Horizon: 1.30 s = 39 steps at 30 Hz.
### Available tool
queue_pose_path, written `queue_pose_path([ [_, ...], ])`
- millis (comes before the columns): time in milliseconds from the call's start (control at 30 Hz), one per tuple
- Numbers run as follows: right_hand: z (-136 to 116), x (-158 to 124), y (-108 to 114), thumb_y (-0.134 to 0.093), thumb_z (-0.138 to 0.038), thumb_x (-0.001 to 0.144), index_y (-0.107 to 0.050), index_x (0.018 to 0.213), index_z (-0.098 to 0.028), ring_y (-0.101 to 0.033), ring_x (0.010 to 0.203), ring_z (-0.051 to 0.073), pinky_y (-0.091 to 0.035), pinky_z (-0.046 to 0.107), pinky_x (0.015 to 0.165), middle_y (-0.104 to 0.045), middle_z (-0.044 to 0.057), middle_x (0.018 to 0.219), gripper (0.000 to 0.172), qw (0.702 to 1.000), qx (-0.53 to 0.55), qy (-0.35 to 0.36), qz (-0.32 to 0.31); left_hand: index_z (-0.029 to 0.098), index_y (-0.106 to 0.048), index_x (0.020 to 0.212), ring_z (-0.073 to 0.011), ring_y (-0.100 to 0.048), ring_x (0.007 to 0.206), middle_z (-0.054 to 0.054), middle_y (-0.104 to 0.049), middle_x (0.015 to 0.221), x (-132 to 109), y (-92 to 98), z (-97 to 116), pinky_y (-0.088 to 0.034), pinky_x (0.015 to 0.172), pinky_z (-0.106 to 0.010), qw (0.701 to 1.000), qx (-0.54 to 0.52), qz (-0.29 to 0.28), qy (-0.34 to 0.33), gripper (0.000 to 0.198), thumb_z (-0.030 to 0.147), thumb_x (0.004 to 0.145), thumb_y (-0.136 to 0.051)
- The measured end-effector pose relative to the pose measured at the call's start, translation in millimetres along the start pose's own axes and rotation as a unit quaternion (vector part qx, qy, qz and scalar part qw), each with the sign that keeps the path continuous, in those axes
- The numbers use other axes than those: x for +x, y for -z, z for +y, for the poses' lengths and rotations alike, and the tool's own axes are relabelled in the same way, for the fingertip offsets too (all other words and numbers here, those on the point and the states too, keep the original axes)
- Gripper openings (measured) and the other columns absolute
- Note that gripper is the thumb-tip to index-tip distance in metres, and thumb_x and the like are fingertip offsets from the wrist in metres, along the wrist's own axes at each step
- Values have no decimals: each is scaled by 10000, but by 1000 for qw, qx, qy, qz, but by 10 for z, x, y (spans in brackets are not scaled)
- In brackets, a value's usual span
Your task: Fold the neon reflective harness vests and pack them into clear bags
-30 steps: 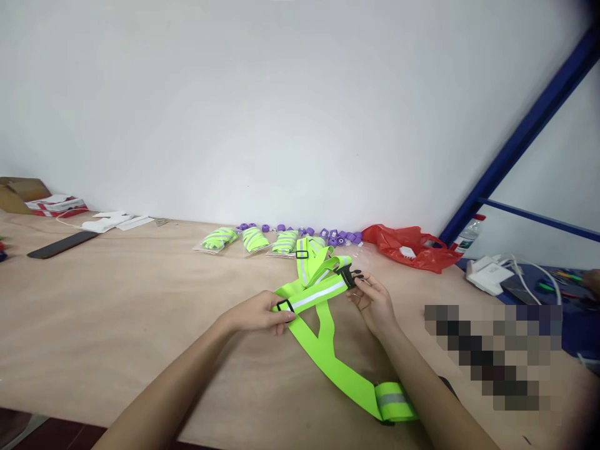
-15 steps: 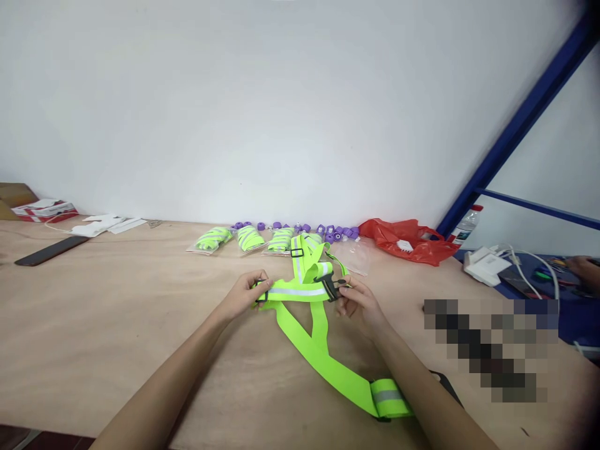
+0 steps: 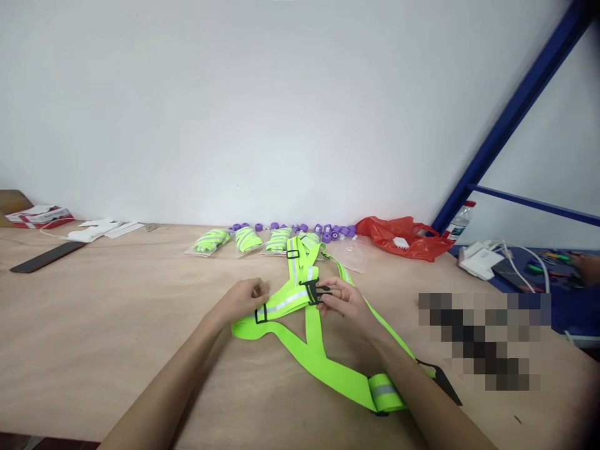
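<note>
A neon-yellow reflective harness (image 3: pixel 323 372) with silver stripes lies across the wooden table, its straps crossing and looping. Its black side-release buckle (image 3: pixel 311 292) is between the fingertips of my right hand (image 3: pixel 349 306), which pinch its prong end. My left hand (image 3: pixel 240 301) is at the strap's left end, just above a black slide adjuster (image 3: pixel 260 313). Its fingers are curled but apart from the thumb, beside the strap edge and not around it. Another slide adjuster (image 3: pixel 293 254) sits on the upright strap. A black piece (image 3: pixel 447 384) shows beyond my right forearm.
Bagged folded harnesses (image 3: pixel 210 241) line the back, with purple pieces (image 3: pixel 335 232) behind. To the right are a red plastic bag (image 3: pixel 403 237), a bottle (image 3: pixel 462 222), a white adapter (image 3: pixel 480 259) and another person's hand (image 3: pixel 585 269). A dark bar (image 3: pixel 47 257) lies left.
The buckle has moved left and turned in my right hand. My left hand has come off the slide adjuster, and the strap's left end has dropped lower onto the table.
</note>
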State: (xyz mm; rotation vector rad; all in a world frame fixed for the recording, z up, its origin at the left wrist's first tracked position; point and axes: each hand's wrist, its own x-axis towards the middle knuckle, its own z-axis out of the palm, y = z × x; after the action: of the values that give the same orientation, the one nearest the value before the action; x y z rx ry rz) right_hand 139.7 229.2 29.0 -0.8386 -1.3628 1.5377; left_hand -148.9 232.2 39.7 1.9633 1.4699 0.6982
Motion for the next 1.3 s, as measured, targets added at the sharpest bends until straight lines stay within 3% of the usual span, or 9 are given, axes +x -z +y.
queue_pose_path([
  [67,-4,-39,-82,-815,-358,744,-637,1005,-237,-690,679,167,-523,305,694,-725,-8,729,339,1000,-18,-4,-14,191,-603,893,-214,-605,840,-44,-665,907,-36,-29,125,-461,724,-298,994,25,74,-78,261,451,879,-587],
  [167,6,-85,-169,-822,-316,743,-628,1019,-241,-706,745,165,-512,289,712,-754,5,827,345,999,-22,-13,-24,205,-580,1092,-250,-604,1043,-80,-661,1117,-117,-128,336,-468,902,-354,984,19,70,-163,389,497,850,-667],
  [267,45,-96,-186,-829,-313,734,-617,1016,-236,-722,828,190,-518,308,755,-766,23,895,361,999,-6,-18,-36,226,-549,1232,-284,-600,1122,-98,-644,1226,-180,-286,453,-472,948,-388,985,17,32,-171,603,498,750,-788],
  [633,2,-98,-133,-709,-340,839,-602,1077,-228,-696,1002,233,-524,378,866,-739,54,1099,284,986,-152,16,-68,207,-575,1212,-256,-605,1155,-91,-651,1232,-157,-522,378,-467,1012,-369,977,-112,41,-175,455,377,826,-745],
  [700,-112,-193,-139,-662,-354,869,-613,1145,-236,-676,1044,246,-523,389,876,-719,62,1154,304,951,-305,38,-39,213,-566,1236,-263,-593,1184,-89,-642,1263,-156,-524,354,-458,1030,-375,979,-113,30,-165,475,373,825,-742],
  [800,-227,-499,-205,-611,-332,899,-627,1189,-229,-654,1065,275,-515,421,891,-709,86,1162,308,836,-539,103,17,228,-551,1273,-271,-570,1226,-84,-623,1315,-166,-513,319,-440,1056,-386,983,-103,-2,-150,490,386,840,-720],
  [933,-106,-1044,-357,-573,-253,909,-634,1158,-229,-653,1054,264,-513,407,894,-705,84,1183,258,726,-655,208,2,238,-554,1283,-271,-576,1212,-74,-625,1318,-211,-514,304,-438,1044,-384,979,-61,-80,-176,470,405,864,-687],
  [1133,271,-1417,-179,-512,-93,892,-666,1131,-274,-600,1185,239,-420,426,1049,-701,32,1235,337,662,-710,238,-20,236,-551,1275,-267,-609,1102,-88,-648,1195,-281,-510,384,-479,931,-368,950,62,-140,-272,391,399,924,-601],
  [1300,305,-1420,80,-485,-95,915,-678,1205,-279,-582,1238,253,-436,476,1056,-667,53,1318,394,679,-703,209,-39,226,-511,1317,-287,-572,1148,-115,-632,1223,-358,-140,395,-455,973,-412,953,127,-49,-270,414,429,958,-549],
])
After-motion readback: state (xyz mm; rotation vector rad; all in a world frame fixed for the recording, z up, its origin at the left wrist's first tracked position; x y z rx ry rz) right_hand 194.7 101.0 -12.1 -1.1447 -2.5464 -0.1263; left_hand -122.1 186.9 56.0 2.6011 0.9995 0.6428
